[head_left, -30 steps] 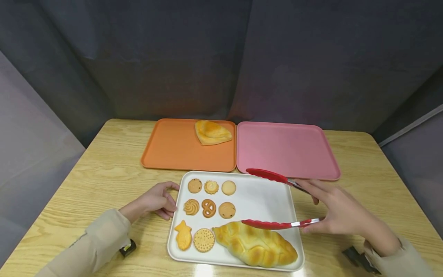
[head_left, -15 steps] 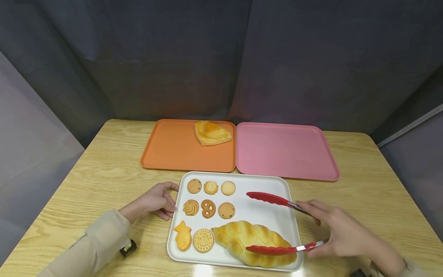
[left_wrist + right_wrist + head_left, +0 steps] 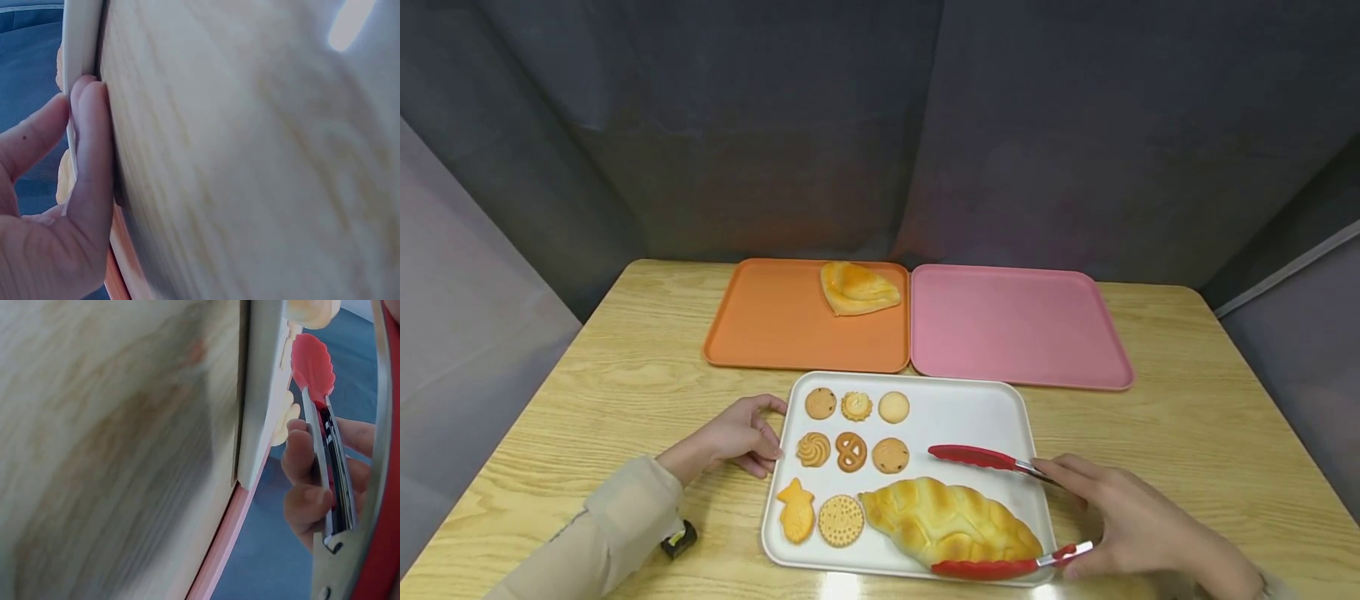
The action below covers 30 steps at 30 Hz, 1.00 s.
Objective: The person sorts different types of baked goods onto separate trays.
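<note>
A white tray (image 3: 970, 400) lies at the front of the table, and my left hand (image 3: 747, 437) holds its left rim. In the left wrist view, thumb and fingers (image 3: 90, 150) meet at that rim. My right hand (image 3: 1123, 521) grips red-tipped tongs (image 3: 973, 457) with their arms spread wide. One tong head hovers over the tray behind a large braided bread loaf (image 3: 951, 521); the other overlaps its front edge. Beside the loaf sit several biscuits, among them a pretzel (image 3: 852, 452), a fish-shaped one (image 3: 797, 511) and a round dotted one (image 3: 841, 521).
Behind the white tray, an orange tray (image 3: 767, 325) carries a folded pastry (image 3: 859, 289) in its back right corner. A pink tray (image 3: 1018, 325) adjoins it on the right. A dark curtain (image 3: 775, 133) hangs beyond the wooden table (image 3: 602, 367).
The right hand has brought the tongs forward toward the person, from over the tray's back edge to either side of the loaf. My left hand stays at the rim.
</note>
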Motion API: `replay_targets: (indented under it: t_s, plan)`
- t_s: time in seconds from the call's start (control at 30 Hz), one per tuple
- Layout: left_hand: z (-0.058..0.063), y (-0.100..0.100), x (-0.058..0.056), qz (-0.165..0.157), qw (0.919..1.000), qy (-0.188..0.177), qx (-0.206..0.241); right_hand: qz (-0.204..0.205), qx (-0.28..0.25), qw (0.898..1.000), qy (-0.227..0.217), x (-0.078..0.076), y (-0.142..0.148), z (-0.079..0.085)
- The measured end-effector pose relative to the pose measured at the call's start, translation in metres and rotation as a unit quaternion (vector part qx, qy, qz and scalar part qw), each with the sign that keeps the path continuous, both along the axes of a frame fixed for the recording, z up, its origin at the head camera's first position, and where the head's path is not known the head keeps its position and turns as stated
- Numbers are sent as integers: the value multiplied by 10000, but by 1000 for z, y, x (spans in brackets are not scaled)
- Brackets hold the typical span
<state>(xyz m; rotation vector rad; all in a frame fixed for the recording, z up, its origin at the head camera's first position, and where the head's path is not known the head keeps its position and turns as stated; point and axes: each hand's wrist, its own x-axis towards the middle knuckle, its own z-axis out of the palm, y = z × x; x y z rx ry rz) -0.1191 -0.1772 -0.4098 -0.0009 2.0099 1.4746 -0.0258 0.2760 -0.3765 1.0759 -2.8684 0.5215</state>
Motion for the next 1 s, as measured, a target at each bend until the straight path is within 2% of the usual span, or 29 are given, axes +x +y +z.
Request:
replay_targets:
  t_s: [0.17, 0.47, 0.77, 1.0]
  plan:
    - [1, 0, 1, 6, 10000, 11, -22, 15, 10, 10000, 90, -4, 1, -2]
    - [1, 0, 1, 35, 10000, 9, -17, 14, 7, 10000, -46, -12, 4, 1]
    - [-1, 0, 0, 70, 10000, 7, 7, 21, 25, 10000, -57, -4, 5, 4]
    - [-1, 0, 0, 85, 10000, -14, -3, -42, 310, 9995, 39, -5, 1, -4]
